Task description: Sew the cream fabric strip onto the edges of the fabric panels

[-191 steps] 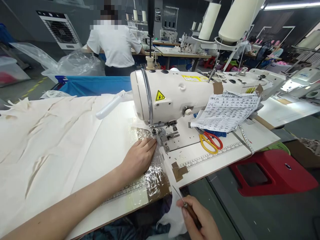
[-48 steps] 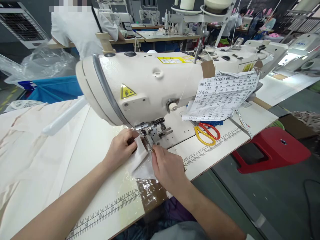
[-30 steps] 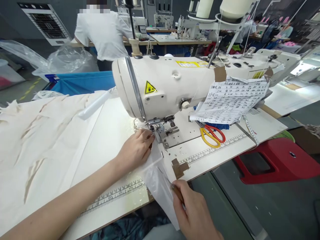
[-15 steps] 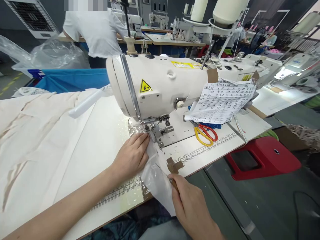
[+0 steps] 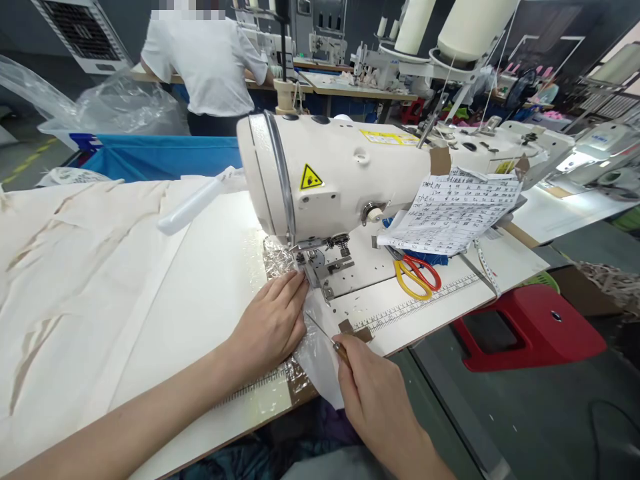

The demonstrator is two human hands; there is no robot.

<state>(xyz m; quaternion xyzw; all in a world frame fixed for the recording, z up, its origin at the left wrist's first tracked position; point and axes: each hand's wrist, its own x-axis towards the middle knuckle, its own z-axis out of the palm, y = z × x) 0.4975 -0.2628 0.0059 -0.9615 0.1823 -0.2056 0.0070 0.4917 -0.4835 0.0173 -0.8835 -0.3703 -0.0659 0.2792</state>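
Observation:
A white sewing machine [image 5: 330, 180] stands on the table, its presser foot [image 5: 303, 259] low over a strip of thin white fabric [image 5: 320, 363]. My left hand [image 5: 275, 320] presses that fabric down just in front of the foot, fingers together and curled. The fabric runs down over the table's front edge. In my right hand [image 5: 377, 393] is an awl [image 5: 343, 351] with a wooden handle, gripped in closed fingers. Its thin metal point lies at the fabric, a little below my left fingertips. The needle's tip is too small to make out.
Scissors [image 5: 417, 277] with red and yellow handles lie right of the foot, under a handwritten sheet [image 5: 453, 210]. Pale fabric [image 5: 60, 267] covers the table's left side. A red stool [image 5: 540, 327] stands at right. A person in a white shirt [image 5: 205, 63] works behind.
The view has shifted, so the machine appears farther right. The fabric's hanging end has drawn up toward the machine. Both hands keep their grips, and the awl's point sits nearer the left hand.

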